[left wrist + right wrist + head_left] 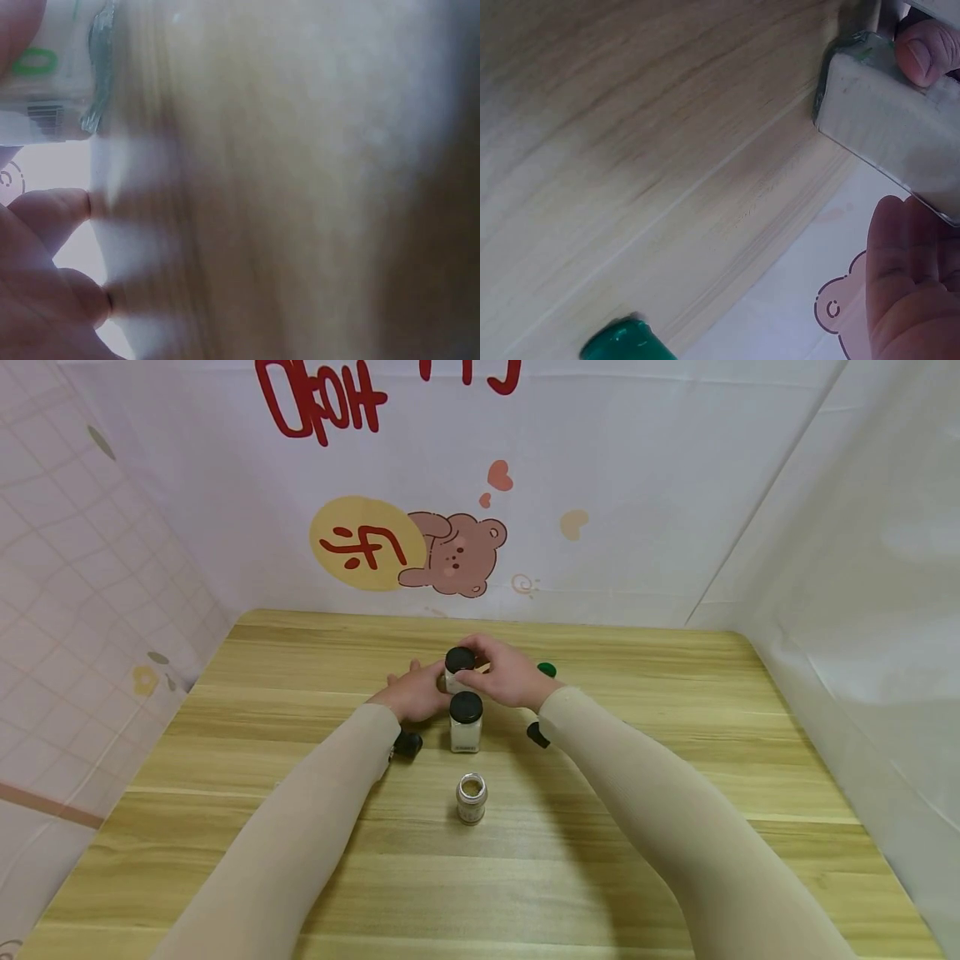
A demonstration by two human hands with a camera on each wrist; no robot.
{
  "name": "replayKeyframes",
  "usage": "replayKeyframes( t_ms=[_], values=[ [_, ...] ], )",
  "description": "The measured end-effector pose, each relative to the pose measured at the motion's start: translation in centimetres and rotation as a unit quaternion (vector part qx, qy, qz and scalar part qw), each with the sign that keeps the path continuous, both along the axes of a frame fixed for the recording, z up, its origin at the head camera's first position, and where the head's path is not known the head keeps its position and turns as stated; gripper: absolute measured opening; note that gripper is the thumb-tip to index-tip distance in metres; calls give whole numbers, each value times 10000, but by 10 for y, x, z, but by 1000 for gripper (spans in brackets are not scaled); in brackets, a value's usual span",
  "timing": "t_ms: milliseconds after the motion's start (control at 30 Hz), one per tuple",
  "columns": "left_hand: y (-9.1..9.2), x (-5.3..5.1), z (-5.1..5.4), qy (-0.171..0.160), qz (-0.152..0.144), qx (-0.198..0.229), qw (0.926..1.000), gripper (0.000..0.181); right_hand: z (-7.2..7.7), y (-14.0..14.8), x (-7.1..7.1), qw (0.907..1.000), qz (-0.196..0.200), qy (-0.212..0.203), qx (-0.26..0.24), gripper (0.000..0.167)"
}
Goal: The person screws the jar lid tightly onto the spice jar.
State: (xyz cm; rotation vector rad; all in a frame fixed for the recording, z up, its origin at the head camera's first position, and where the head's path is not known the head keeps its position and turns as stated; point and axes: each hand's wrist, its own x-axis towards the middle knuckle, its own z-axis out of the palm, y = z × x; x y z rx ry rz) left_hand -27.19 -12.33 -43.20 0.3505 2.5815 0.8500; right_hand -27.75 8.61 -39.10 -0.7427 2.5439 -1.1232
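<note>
My left hand (416,692) holds a square glass jar (452,682) from the left side, some of its fingers spread past it. The jar has pale contents and a black lid (460,658). My right hand (506,675) grips around that lid from the right, thumb on the near side, fingers behind. In the right wrist view the jar (885,127) shows its clear base, with a fingertip pressed on its side. The left wrist view shows a barcode and green print on the jar (56,82). Whether its base touches the table cannot be told.
A second black-lidded jar (466,727) stands just nearer. An uncapped small bottle (471,802) stands in front of it. A green cap (547,669) shows behind my right wrist. Black-capped items (408,743) lie by both forearms, partly hidden. A printed cloth (615,560) backs the wooden table (525,877).
</note>
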Motion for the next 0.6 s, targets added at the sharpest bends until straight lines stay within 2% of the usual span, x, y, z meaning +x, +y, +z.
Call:
replayKeyframes(
  t_ms=[233, 467, 600],
  values=[
    [1, 1, 1, 9, 9, 25, 10000, 79, 1, 0, 1, 10000, -13, -39, -17, 61],
    [1, 1, 1, -6, 30, 45, 10000, 80, -1, -1, 2, 10000, -42, 33, -71, 47],
    [1, 1, 1, -24, 21, 70, 10000, 80, -4, -2, 2, 9997, -196, -37, -138, 48]
  ],
)
